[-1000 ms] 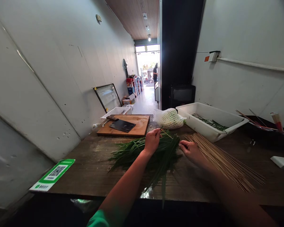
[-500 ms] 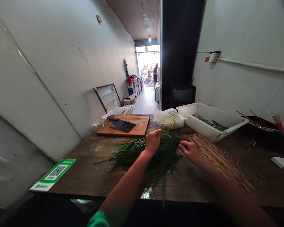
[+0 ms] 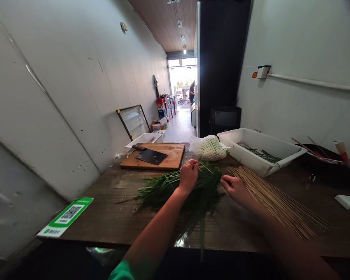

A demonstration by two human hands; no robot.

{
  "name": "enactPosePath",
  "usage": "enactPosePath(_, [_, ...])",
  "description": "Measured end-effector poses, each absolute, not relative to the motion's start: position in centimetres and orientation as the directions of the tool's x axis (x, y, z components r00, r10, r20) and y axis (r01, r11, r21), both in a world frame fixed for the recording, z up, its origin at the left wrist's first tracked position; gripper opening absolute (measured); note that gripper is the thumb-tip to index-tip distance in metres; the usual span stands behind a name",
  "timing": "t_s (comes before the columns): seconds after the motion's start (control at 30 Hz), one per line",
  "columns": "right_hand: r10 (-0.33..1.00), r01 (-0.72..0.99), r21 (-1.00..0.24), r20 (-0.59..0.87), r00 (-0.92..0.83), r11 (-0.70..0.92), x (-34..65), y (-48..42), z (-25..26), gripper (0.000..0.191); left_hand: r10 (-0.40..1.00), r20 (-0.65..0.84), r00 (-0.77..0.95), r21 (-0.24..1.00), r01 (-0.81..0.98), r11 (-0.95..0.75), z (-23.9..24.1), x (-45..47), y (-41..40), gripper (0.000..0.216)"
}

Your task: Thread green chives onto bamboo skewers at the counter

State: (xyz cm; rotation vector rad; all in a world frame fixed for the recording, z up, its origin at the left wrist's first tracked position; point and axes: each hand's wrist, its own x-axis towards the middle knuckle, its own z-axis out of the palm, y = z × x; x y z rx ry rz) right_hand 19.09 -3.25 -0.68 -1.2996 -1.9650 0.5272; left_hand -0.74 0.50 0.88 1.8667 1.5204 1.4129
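Between my two hands runs a thin bamboo skewer (image 3: 206,167), slanting down to the right over a heap of long green chives (image 3: 160,186). My left hand (image 3: 189,177) pinches its upper left end. My right hand (image 3: 235,188) is closed at its lower right end, where gathered chives sit against the fingertips; the exact grip there is partly hidden. Some long leaves hang down over the table's front edge. Just right of my right hand lies a spread bundle of bamboo skewers (image 3: 277,202).
Behind the heap, a cleaver (image 3: 152,156) rests on a wooden cutting board (image 3: 175,153). A net-wrapped pale vegetable (image 3: 210,147) lies beside a white plastic tub (image 3: 259,165) with green pieces inside. A green QR-code card (image 3: 67,217) is at front left of the wooden table (image 3: 105,217).
Both hands keep nearly the same place and grip. The whole view has shifted slightly, with things appearing a little lower.
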Motion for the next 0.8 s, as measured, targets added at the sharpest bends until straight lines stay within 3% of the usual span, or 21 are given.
enactPosePath(0.37, [0.926, 0.621, -0.688, 0.299, -0.229, 0.376, 18.83, -3.53, -0.14, 0.03, 0.875, 0.479, -0.071, 0.766, 0.522, -0.376, 0.82, -0.82, 0.62, 0.014])
enactPosePath(0.8, [0.922, 0.624, -0.68, 0.309, -0.234, 0.386, 18.81, -3.68, -0.13, 0.029, 0.835, 0.55, -0.021, 0.676, 0.598, -0.43, 0.61, -0.98, 0.54, 0.015])
